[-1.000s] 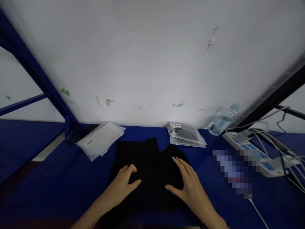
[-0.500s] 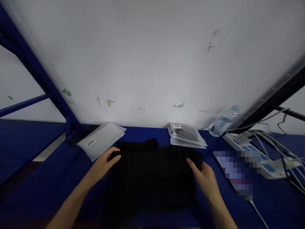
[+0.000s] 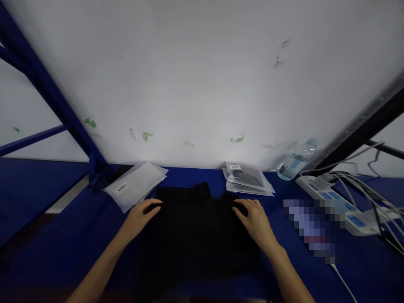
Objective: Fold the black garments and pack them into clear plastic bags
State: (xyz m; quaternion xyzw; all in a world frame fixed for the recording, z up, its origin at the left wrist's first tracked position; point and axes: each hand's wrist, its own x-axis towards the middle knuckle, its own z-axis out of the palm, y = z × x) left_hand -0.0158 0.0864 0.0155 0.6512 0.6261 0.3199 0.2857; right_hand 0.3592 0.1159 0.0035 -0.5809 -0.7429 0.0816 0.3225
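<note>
A black garment [image 3: 202, 240] is spread over the blue table in front of me; its dark folds hide what kind it is. At its upper left edge, my left hand [image 3: 142, 214] has thumb and fingers closed on the cloth. My right hand [image 3: 254, 216] grips the upper right part of the garment, where the fabric is bunched in a fold between thumb and fingers. Beyond the left hand lies a flat frosted plastic bag [image 3: 135, 185] with a barcode label. Past the right hand is another frosted bag [image 3: 248, 179] with something dark inside.
A phone [image 3: 311, 231] on a white cable lies right of the garment. Behind it are a power strip [image 3: 344, 206] with several cords and a clear water bottle [image 3: 296, 162]. A white wall [image 3: 202, 84] stands at the back, with a blue metal frame [image 3: 66, 105] on the left.
My right hand has moved left, drawing the garment's upper right corner inward. The left hand has stayed at the left edge, shifting only slightly.
</note>
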